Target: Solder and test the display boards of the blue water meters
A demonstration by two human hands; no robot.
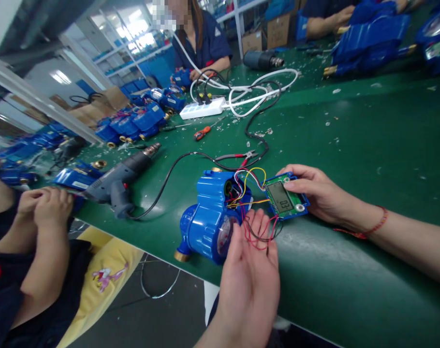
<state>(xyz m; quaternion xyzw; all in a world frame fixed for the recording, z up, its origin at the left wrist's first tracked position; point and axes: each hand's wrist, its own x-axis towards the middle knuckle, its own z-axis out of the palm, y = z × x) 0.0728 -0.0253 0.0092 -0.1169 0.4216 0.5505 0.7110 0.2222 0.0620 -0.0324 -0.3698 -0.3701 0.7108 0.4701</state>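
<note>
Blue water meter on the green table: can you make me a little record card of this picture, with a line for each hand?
Main thing: blue water meter with brass ends
Right hand: holding a green circuit board with a small screen
Left hand: open, palm up, under the coloured wires
Wires: run between meter and board
Surface: green workbench
Nearby tools: orange-handled screwdriver, red-handled pliers
Other people: co-worker's hands at the bench edge
</note>
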